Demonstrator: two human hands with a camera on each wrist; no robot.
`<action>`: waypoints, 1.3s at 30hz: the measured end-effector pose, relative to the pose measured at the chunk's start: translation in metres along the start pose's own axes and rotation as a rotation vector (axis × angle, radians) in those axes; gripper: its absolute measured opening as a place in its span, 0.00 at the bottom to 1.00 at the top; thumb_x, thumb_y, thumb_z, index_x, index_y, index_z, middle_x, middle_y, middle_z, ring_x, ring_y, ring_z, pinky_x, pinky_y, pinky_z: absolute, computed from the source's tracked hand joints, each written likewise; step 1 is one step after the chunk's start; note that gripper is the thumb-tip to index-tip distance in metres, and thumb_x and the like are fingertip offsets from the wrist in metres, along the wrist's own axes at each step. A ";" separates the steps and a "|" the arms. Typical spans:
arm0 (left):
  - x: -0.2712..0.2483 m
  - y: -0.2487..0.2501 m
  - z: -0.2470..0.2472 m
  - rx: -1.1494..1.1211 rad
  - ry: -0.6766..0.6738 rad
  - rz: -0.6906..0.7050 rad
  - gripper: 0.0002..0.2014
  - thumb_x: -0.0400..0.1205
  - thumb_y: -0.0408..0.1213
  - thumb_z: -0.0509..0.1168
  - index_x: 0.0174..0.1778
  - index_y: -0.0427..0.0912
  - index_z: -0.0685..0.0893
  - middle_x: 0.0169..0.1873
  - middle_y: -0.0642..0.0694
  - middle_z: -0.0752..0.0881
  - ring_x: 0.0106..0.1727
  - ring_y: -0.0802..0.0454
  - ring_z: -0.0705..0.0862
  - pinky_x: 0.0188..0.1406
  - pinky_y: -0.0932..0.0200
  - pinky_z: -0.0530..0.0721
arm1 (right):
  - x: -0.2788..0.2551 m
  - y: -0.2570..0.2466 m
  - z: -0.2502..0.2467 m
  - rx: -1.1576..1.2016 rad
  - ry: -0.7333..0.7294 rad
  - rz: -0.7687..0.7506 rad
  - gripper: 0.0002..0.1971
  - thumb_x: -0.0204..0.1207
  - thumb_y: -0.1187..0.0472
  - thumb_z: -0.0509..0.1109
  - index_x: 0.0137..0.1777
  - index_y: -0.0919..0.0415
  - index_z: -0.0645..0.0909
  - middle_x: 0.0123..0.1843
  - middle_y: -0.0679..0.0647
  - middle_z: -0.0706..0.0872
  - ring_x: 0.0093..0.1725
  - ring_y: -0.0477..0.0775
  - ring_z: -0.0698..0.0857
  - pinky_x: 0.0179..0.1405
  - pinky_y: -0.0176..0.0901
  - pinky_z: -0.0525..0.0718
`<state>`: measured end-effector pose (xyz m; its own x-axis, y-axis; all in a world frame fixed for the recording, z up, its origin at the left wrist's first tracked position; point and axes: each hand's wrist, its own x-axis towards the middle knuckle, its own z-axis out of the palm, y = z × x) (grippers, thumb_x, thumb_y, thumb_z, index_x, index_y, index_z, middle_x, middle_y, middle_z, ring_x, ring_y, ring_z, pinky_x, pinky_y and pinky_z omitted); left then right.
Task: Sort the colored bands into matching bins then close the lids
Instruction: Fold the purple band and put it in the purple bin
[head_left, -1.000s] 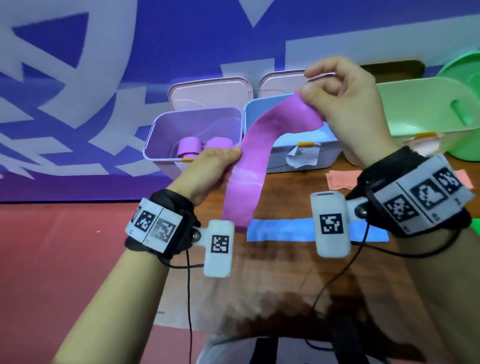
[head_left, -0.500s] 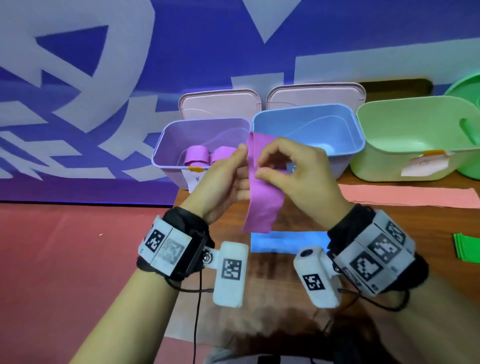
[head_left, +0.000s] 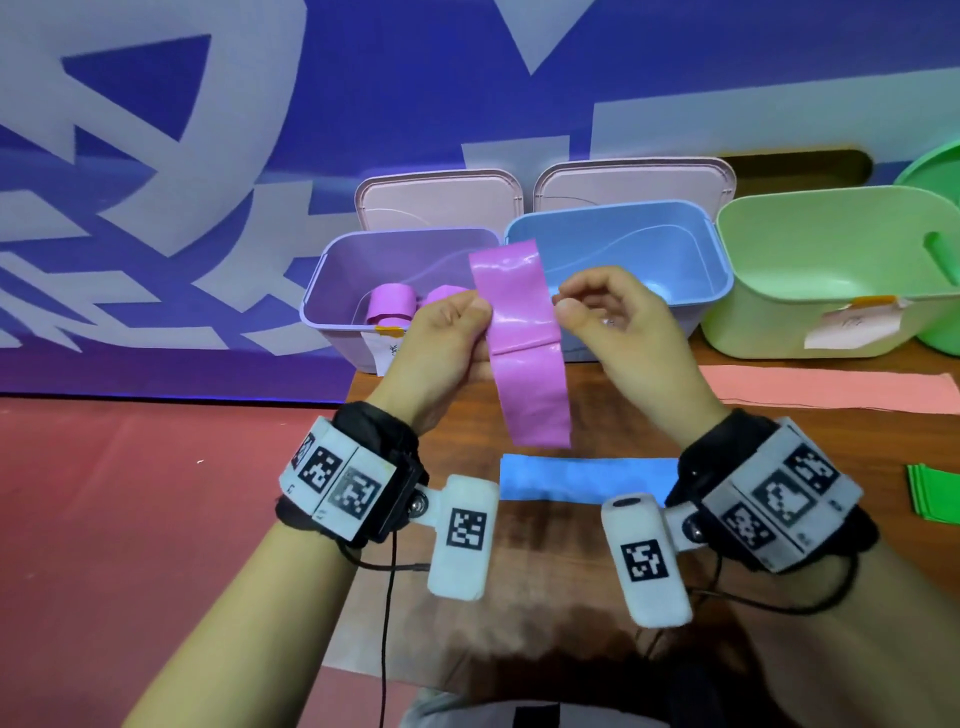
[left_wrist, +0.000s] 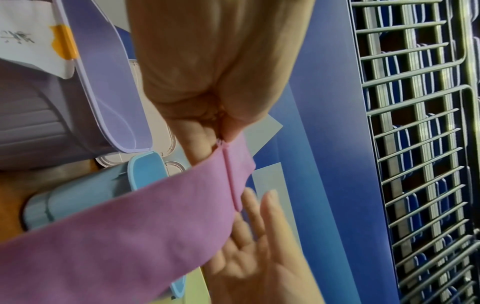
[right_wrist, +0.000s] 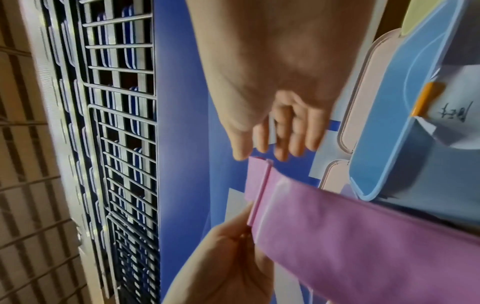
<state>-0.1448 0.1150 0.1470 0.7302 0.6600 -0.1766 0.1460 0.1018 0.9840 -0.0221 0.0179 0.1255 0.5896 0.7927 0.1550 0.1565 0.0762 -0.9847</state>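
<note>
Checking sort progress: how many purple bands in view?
3. Two rolls, one beside the other, lie in the purple bin; one band is held above the table. More may be hidden.

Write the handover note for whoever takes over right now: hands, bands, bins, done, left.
Left hand: pinches the folded purple stretch band at its left edge, in the air in front of the bins.
Right hand: fingers loosely curled beside the band's right edge; a grip cannot be confirmed.
Done: two rolled purple bands lie in the open lilac plastic bin.
Left: finish and bin this band; flat blue band, pink band and green bands lie on the wooden table. Blue bin and green bin stand open; close the lids.
</note>
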 end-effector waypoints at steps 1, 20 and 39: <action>0.000 0.000 0.000 0.004 0.004 0.009 0.15 0.88 0.29 0.48 0.40 0.38 0.76 0.15 0.56 0.78 0.17 0.66 0.76 0.18 0.74 0.75 | 0.002 0.004 -0.001 -0.026 -0.065 0.090 0.04 0.77 0.61 0.69 0.45 0.51 0.78 0.44 0.45 0.85 0.44 0.39 0.82 0.49 0.26 0.76; 0.004 -0.004 -0.007 0.156 -0.089 0.365 0.11 0.82 0.44 0.60 0.56 0.51 0.85 0.37 0.44 0.83 0.43 0.45 0.78 0.50 0.40 0.78 | 0.009 0.005 -0.008 0.575 -0.038 0.683 0.04 0.77 0.66 0.66 0.46 0.62 0.84 0.37 0.54 0.89 0.35 0.48 0.87 0.40 0.39 0.87; 0.016 -0.007 -0.023 0.998 -0.353 0.972 0.23 0.76 0.18 0.56 0.62 0.39 0.85 0.66 0.45 0.80 0.76 0.40 0.63 0.73 0.61 0.64 | 0.006 -0.013 -0.019 0.588 -0.068 0.527 0.07 0.78 0.67 0.65 0.49 0.69 0.83 0.41 0.59 0.89 0.37 0.49 0.89 0.45 0.41 0.89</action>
<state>-0.1497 0.1417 0.1383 0.9131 -0.0670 0.4023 -0.2069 -0.9262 0.3152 -0.0057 0.0105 0.1405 0.4169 0.8468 -0.3302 -0.5855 -0.0277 -0.8102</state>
